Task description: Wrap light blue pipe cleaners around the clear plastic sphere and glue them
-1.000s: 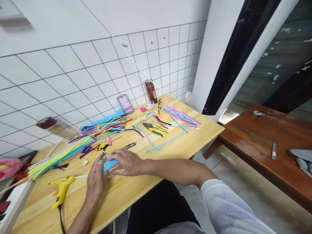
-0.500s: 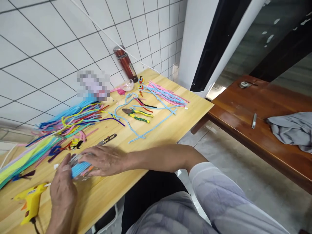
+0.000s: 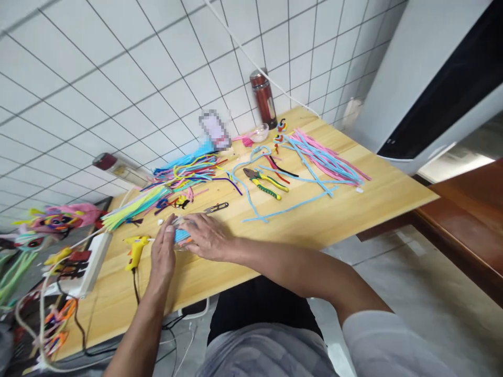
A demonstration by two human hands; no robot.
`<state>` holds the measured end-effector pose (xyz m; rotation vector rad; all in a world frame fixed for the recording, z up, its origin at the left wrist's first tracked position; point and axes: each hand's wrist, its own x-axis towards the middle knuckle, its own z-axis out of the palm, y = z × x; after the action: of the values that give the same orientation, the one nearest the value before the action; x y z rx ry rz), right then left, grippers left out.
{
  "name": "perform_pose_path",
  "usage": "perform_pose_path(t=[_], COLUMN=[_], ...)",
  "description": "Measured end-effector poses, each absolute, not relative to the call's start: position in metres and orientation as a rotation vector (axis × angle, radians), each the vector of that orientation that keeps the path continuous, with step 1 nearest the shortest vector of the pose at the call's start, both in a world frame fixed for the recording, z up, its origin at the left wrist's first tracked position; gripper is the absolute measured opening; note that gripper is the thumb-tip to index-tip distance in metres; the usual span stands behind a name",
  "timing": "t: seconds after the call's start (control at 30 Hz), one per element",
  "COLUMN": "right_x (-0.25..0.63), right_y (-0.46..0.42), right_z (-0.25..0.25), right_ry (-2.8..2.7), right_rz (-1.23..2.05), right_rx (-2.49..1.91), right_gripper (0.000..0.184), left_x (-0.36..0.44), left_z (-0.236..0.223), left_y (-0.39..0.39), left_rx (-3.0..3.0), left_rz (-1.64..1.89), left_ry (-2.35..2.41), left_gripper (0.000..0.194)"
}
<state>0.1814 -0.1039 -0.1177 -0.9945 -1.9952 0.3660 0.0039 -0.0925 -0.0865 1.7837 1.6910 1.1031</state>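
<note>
A clear plastic packet with blue contents and a bit of orange lies between my hands, low over the wooden table. My left hand grips its left side, thumb uppermost. From the right, my right hand closes over the packet, and its fingers hide part of it. Just beyond my right hand lie thread snips. To the left of my left hand is a yellow glue gun with its cord trailing off the near edge.
Colourful pipe cleaners are heaped along the wall. Pliers lie mid-table, near pink and blue pipe cleaners. A red flask stands at the back. On the left are a white power strip and a second bottle.
My view has swung left, bringing the power strip, second bottle and colourful craft pieces into sight. Both hands stay on the packet, with little visible change in their grip.
</note>
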Motion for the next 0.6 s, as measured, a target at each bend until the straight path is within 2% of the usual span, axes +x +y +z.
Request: perform_pose_path(t=[0.2,0.4,0.6], right_x=[0.181,0.188,0.191], right_y=[-0.102,-0.103,-0.099], right_z=[-0.120,-0.129,-0.136], right_ry=[-1.918,-1.913,-1.889], right_rz=[0.381,0.528,0.472], right_rx=[-0.960,-0.884,-0.843], right_gripper=[0.047,0.047,0.047], left_x=[0.010,0.019,0.018], left_z=[-0.088,-0.092,-0.106], left_y=[-0.096,-0.108,-0.112], left_rx=[1.653,1.599,1.600], left_rz=[1.173,1.222,1.350], left_ry=[1.784,1.659,1.529], left_gripper=[0.073,0.080,0.079])
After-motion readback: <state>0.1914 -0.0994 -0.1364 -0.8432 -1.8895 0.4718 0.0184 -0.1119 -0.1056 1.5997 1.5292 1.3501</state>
